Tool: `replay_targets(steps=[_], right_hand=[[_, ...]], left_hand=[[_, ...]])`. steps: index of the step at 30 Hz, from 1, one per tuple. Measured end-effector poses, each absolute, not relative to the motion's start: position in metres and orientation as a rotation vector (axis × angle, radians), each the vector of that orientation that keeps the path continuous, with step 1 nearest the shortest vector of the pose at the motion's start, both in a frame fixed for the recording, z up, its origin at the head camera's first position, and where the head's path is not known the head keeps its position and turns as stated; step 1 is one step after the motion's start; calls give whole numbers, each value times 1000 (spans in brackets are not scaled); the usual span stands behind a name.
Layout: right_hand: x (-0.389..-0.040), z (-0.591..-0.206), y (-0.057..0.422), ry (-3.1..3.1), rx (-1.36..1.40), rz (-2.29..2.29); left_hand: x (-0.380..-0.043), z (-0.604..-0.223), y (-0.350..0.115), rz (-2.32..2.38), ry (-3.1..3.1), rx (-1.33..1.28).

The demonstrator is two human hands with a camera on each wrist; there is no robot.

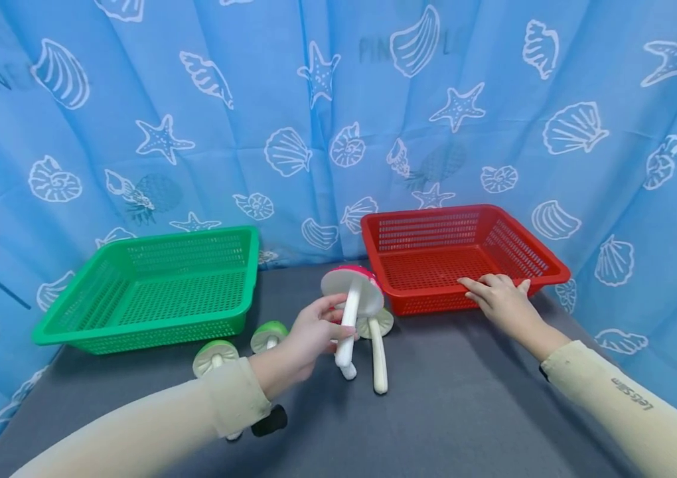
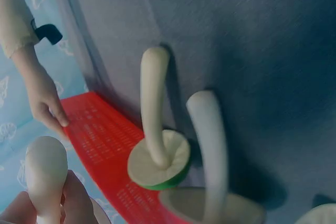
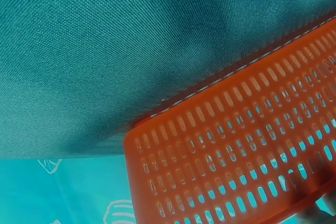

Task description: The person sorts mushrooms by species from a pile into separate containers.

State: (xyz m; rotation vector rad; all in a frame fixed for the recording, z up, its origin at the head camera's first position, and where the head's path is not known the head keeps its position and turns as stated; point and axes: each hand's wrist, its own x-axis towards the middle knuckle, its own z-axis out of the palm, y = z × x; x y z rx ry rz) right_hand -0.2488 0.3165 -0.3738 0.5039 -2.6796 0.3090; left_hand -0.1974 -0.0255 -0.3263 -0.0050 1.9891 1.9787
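Note:
My left hand (image 1: 305, 335) holds a toy mushroom with a red cap (image 1: 368, 295) by its white stem (image 2: 47, 166), the cap tilted up and away. Beneath it on the table lies a green-capped mushroom (image 2: 157, 169), its pale stem pointing toward me. Beside that one is another red-capped mushroom (image 2: 210, 156), mostly covered by the held one in the head view. My right hand (image 1: 502, 302) grips the front rim of the red basket (image 1: 434, 297), fingers hooked over the edge. In the right wrist view, dark finger shapes show behind the basket's slotted wall (image 3: 226, 145).
A green basket (image 1: 165, 330) stands at the left on the grey tablecloth (image 1: 434, 411). Two green-capped mushrooms (image 1: 269, 332) lie before it, partly behind my left forearm. Blue curtain (image 1: 326, 166) with shell prints hangs behind the table.

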Motion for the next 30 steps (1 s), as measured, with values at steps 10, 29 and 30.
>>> replay_targets(steps=[10,29,30], right_hand=[[-249,-374,317,-2671,497,294],[-247,-374,317,-2661,484,267],[-246,-374,316,-2661,485,267]], left_hand=[[-221,-318,4,2045,1931,8],[-262,-318,61,2205,1808,-2],[-265,-319,63,2211,1805,-15]])
